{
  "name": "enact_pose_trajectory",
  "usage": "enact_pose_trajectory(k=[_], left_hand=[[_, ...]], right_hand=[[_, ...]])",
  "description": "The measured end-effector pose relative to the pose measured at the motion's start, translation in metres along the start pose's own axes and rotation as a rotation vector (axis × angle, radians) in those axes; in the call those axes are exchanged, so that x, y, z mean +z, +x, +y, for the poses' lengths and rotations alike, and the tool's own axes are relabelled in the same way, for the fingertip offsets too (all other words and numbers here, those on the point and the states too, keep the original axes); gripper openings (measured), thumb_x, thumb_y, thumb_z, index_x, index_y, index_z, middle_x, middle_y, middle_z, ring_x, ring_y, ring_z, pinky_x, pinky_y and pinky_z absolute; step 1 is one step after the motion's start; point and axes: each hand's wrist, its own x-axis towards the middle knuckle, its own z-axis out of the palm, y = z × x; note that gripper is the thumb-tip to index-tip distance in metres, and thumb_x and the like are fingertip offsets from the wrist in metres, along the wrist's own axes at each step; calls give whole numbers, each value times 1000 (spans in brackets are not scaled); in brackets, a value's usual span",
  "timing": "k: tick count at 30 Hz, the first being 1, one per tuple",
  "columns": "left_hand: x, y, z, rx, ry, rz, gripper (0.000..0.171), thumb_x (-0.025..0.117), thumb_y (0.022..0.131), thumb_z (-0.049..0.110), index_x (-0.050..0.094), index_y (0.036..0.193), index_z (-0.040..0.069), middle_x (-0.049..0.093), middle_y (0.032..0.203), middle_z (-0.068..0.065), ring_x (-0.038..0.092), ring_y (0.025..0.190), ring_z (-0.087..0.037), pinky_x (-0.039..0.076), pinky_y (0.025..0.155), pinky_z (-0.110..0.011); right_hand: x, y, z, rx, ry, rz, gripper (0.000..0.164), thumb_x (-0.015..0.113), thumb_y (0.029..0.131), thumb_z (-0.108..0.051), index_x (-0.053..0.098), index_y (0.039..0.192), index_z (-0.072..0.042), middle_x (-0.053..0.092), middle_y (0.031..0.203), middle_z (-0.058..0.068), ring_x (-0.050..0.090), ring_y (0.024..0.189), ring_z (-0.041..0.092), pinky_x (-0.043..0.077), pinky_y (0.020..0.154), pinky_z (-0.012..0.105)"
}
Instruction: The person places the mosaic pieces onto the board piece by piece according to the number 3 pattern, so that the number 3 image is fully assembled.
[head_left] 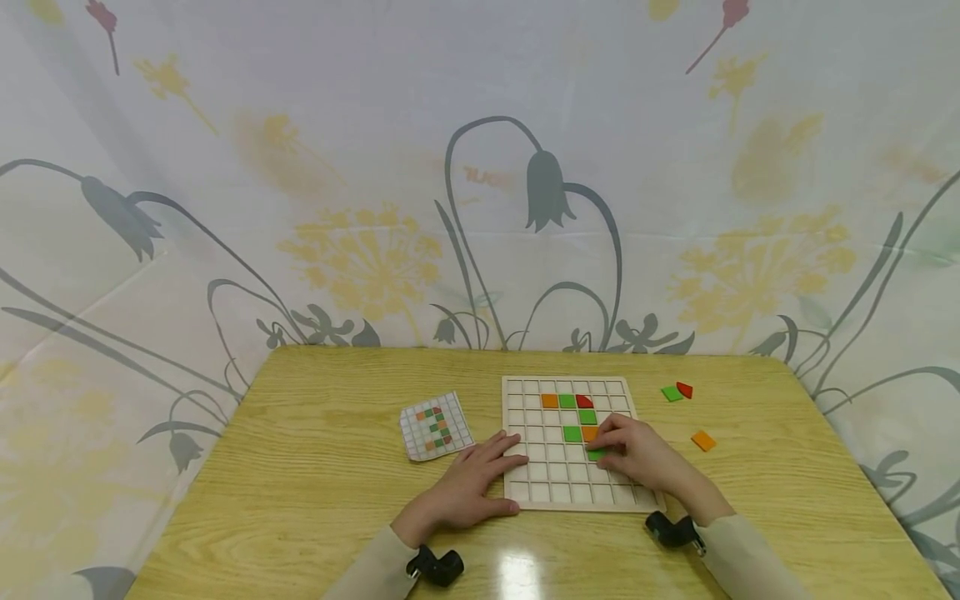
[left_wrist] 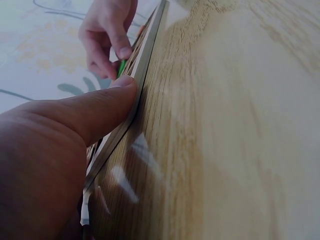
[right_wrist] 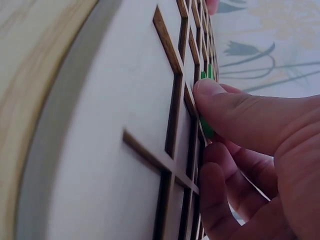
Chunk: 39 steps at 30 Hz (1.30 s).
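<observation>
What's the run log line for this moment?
right hand: pinching green tile at board | left hand: touching board's left edge | card: left of board | loose tiles: right of board

The board is cream with brown gridlines; its tiles are green, orange and red. Left of the board, the white, gridded card bears these colours. The desk has yellow wood grain; the pale backdrop, grey and yellow flowers.

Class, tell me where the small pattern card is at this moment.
In the head view, the pattern card lies on the table, left of the grid board and just beyond the left hand.
</observation>
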Motion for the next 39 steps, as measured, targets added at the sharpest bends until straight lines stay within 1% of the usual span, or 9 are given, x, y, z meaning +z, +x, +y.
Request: enact_pose_trajectory(k=[6, 11, 17, 21, 24, 28, 32, 35, 39], left_hand=[[0, 0, 1, 17, 4, 2, 64, 65, 96, 42, 44, 152, 21, 20, 165, 0, 9, 152, -20, 15, 116, -55], [-1, 0, 2, 10, 0, -1, 63, 65, 96, 41, 44, 151, 21, 20, 165, 0, 9, 152, -20, 15, 116, -55], [-2, -1, 2, 1, -3, -4, 63, 66, 95, 40, 45, 151, 21, 20, 165, 0, 9, 152, -19, 15, 116, -54], [-1, 0, 1, 8, 2, 1, 64, 66, 95, 41, 44, 151, 21, 21, 165, 1, 10, 152, -19, 15, 116, -54], [-1, 0, 1, 13, 5, 3, 64, 66, 95, 41, 44, 152, 21, 21, 165, 0, 10, 152, -19, 16, 116, -55], [0, -1, 1, 12, 1, 3, 64, 66, 95, 41, 44, 152, 21, 21, 165, 1, 10, 152, -19, 15, 116, -55], [0, -1, 1, 9, 3, 2, 65, 66, 95, 41, 43, 152, 21, 21, 165, 1, 10, 152, -20, 15, 116, -54], [0, -1, 2, 10, 10, 3, 65, 66, 95, 41, 43, 152, 21, 21, 165, 0, 11, 152, -20, 15, 117, -54], [-1, -1, 2, 10, 13, 5, 65, 66, 95, 41, 43, 152, 21, 20, 165, 0, 11, 152, -20, 15, 117, -54]], right_hand=[[2, 1, 0, 23, 27, -19, 21, 77, 85, -4, 78, 105, -9, 57, 102, -6, 52, 86, 9, 47, 71, 27], [3, 2, 0, 43, 44, -24, 22, 76, 85, -3, 78, 106, -9, 57, 103, -5, 52, 86, 9, 46, 72, 27], [3, 2, 0, 40, 52, -16, 21, 77, 85, -4, 79, 106, -10, 57, 103, -6, 52, 86, 9, 46, 72, 27], [2, 1, 4, 32, 55, -11, 21, 78, 86, -8, 79, 106, -13, 57, 105, -5, 51, 87, 10, 45, 72, 28], [1, -1, 6, 47, 53, 2, 22, 77, 87, -8, 78, 107, -17, 59, 106, -5, 53, 87, 10, 47, 72, 28], [-4, -3, 8, 90, 53, 26, 21, 74, 89, -6, 78, 106, -17, 60, 105, -5, 54, 85, 9, 49, 73, 28], [-10, -6, 9, 127, 55, 59, 20, 73, 90, -5, 77, 106, -15, 62, 101, -4, 55, 83, 8, 51, 72, 27], [-15, -8, 12, 153, 41, 106, 22, 73, 88, -1, 77, 106, -13, 64, 98, -4, 56, 82, 8, 52, 72, 26], [-25, -10, 19, 171, 2, 182, 23, 73, 86, 4, 76, 105, -8, 65, 97, 0, 59, 82, 11, 54, 70, 27]])
